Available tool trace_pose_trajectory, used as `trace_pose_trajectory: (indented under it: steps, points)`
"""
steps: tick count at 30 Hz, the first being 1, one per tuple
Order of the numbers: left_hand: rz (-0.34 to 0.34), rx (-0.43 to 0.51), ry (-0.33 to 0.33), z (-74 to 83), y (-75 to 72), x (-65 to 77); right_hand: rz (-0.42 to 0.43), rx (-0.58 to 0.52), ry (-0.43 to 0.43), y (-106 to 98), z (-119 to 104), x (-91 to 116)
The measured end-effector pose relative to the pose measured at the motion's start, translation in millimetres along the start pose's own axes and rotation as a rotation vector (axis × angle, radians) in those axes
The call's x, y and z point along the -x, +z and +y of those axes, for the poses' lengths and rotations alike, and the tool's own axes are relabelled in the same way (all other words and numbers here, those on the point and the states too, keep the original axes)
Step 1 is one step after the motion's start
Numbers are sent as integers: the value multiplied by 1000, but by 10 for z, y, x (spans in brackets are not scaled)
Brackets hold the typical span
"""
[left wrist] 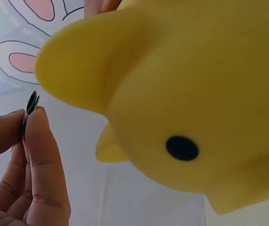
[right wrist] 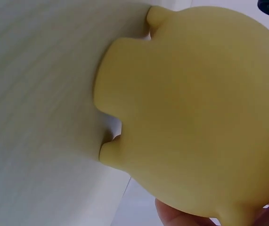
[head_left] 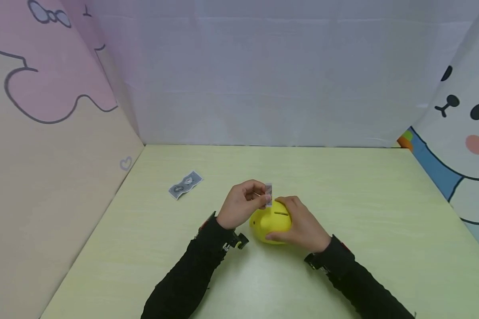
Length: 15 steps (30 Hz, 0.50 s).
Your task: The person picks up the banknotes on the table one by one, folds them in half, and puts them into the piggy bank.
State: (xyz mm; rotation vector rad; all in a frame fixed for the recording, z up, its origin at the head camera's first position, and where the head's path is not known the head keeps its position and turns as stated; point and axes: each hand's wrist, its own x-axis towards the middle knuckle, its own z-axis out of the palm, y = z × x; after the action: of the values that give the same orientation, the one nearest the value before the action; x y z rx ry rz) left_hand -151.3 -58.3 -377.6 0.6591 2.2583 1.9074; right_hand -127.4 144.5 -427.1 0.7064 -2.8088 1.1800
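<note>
Just above the head end of the yellow piggy bank [head_left: 266, 221], we have our left hand [head_left: 243, 204] up and pinching, thumb against fingers, with a folded banknote [head_left: 268, 189] caught between the tips! From the left wrist we see its layered edge, standing clear of the bank's ear [left wrist: 73, 66]. And over at the bank's tail end, our right hand [head_left: 305, 227] is clasping the body, thumb along the near side, fingers around the far side. The bank itself stands upright, its feet [right wrist: 110, 154] down on the pale table [head_left: 383, 221], its eye [left wrist: 182, 148] facing the left hand's side, and look, we have the slot [head_left: 281, 213] showing on top, with the note outside it! Beyond the bank, well apart on its head side, we spot a second banknote [head_left: 185, 184], lying creased on the tabletop. Behind the bank, past the table's far edge, we see a pale sheet [head_left: 283, 79] hanging.
</note>
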Motion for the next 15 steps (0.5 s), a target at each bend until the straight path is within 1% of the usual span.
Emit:
trace_pose_trajectory:
  steps: [5, 8, 13, 15]
  points:
    - [0, -26, -11, -2, 4, 2, 3, 0, -52, 45, -49, 0]
    - [-5, -40, -15, -5, 9, 0, 6, -4, -66, 62, -61, 2]
    - [-43, -79, 1, -3, 14, 6, 7, -4, -78, 73, -56, 5]
    - [-60, -91, 17, -3, 21, 12, 7, 0, -82, 72, -56, 7]
